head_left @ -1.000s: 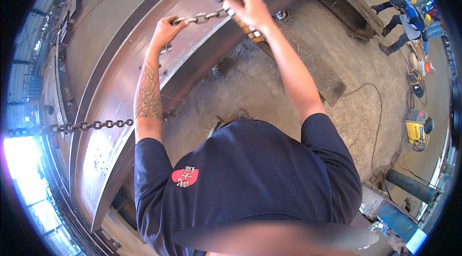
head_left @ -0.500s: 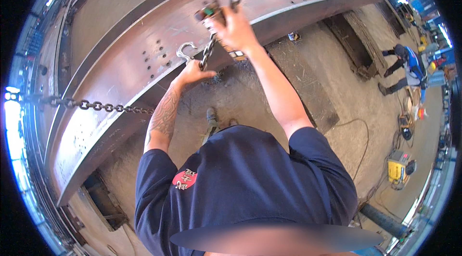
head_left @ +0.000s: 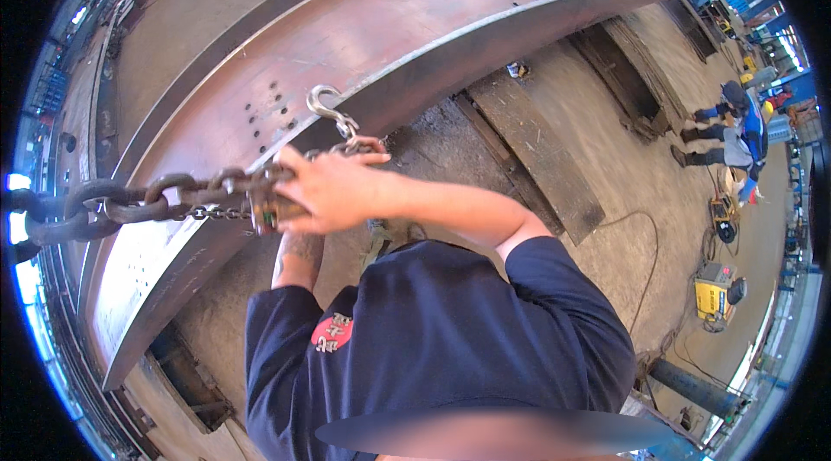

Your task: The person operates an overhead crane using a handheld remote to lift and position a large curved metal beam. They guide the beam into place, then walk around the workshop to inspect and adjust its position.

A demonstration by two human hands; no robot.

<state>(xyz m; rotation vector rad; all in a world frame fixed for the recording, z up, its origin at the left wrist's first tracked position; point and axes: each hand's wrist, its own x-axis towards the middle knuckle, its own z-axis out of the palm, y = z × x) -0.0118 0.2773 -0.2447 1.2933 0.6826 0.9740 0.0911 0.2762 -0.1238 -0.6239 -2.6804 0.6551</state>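
Observation:
A steel hook (head_left: 324,101) lies against the near flange edge of a big steel beam (head_left: 346,45), with a heavy chain (head_left: 169,191) running from it to the left rim. My left hand (head_left: 370,148) is closed round the chain just below the hook; most of it is hidden behind my right arm. My right hand (head_left: 333,193) crosses over it and grips a small boxy pendant control (head_left: 273,208), whose buttons are out of sight. The heavy chain passes right beside my right fingers. Behind it, a thinner chain (head_left: 212,212) crosses the beam.
Bolt holes pierce the beam's web. A flat steel plate (head_left: 537,149) and a rusty box-shaped support (head_left: 628,80) lie beyond it to the right. A co-worker (head_left: 736,128) bends over at the far right. Near a yellow machine (head_left: 715,296), a cable (head_left: 649,262) trails across the floor.
My right hand has swung left and down with the pendant control, passing over my left forearm. The heavy chain now stretches to the left rim instead of upward. The hook has shifted slightly.

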